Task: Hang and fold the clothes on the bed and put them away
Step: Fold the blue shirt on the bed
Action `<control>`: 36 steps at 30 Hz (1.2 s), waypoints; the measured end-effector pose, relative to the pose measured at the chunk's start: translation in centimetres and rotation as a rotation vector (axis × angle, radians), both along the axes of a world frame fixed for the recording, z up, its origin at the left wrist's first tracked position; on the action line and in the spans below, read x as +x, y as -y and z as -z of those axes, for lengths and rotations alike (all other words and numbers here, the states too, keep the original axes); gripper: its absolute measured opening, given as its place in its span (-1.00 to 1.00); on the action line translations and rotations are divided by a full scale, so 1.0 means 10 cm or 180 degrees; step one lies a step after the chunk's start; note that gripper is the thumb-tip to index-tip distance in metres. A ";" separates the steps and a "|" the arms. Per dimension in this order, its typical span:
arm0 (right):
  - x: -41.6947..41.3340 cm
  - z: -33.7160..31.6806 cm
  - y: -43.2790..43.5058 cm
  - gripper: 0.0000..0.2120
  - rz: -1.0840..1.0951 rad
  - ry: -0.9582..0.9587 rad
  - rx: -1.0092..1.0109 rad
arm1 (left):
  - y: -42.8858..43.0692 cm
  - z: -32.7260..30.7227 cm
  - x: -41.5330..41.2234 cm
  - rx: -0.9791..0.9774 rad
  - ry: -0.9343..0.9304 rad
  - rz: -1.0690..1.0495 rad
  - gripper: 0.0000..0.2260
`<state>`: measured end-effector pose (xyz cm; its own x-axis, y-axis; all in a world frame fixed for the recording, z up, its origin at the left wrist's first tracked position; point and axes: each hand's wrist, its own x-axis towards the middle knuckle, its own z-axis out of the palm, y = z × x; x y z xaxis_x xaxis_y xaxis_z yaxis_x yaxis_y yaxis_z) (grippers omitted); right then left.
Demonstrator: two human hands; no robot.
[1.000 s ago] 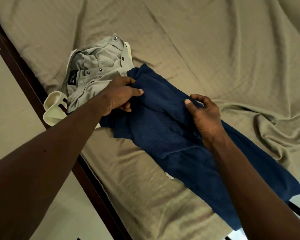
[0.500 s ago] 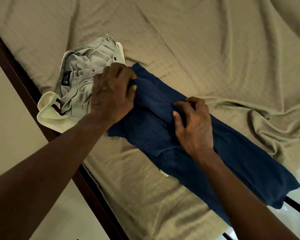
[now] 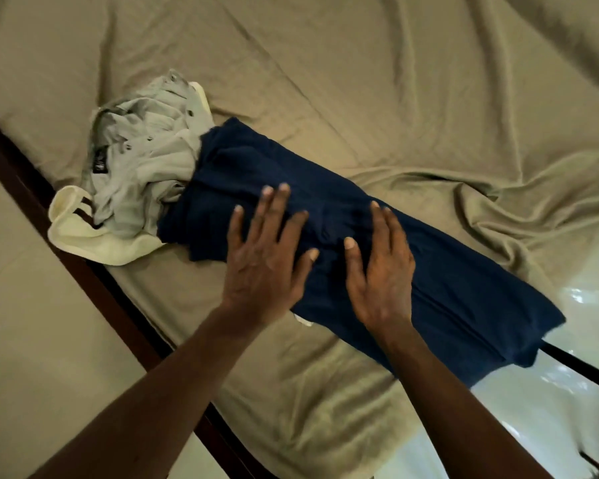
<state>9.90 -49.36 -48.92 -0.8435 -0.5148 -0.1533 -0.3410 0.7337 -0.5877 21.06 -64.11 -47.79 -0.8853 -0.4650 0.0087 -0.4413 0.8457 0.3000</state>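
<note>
A navy blue garment lies folded into a long strip across the bed, running from upper left to lower right, its lower end hanging over the bed's edge. My left hand presses flat on its middle with fingers spread. Beside it, my right hand also lies flat on the blue cloth, fingers straight. A crumpled grey shirt with snap buttons and a black label sits at the strip's upper left end. Under the shirt lies a cream garment with dark stripes.
The bed has a wrinkled olive sheet. A dark wooden bed frame runs diagonally along the left. Pale floor tiles shine at the lower right, beyond a black rail.
Both hands let go of the blue cloth's folded-over part and now lie flat on it, nearer to me. The fold has been laid down and the strip looks smoother.
</note>
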 end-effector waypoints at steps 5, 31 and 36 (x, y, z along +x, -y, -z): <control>-0.11 0.04 -1.05 -0.45 0.1944 -0.0020 0.0057 | -1.07 0.05 0.01 0.0517 -0.0050 0.0992 -0.61; -1.11 0.16 -2.83 -0.48 0.2347 0.1557 -0.0271 | -2.55 0.54 -0.14 0.0094 0.0440 0.2121 -0.77; -1.04 0.13 -2.76 -0.78 0.1689 0.0504 0.0583 | -2.46 0.52 -0.14 0.0204 0.0291 0.2330 -0.67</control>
<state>-0.55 -21.75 -50.24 -0.9383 0.0189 -0.3453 0.1829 0.8747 -0.4489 19.70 -39.47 -52.94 -0.9649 0.2476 -0.0874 0.2034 0.9153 0.3476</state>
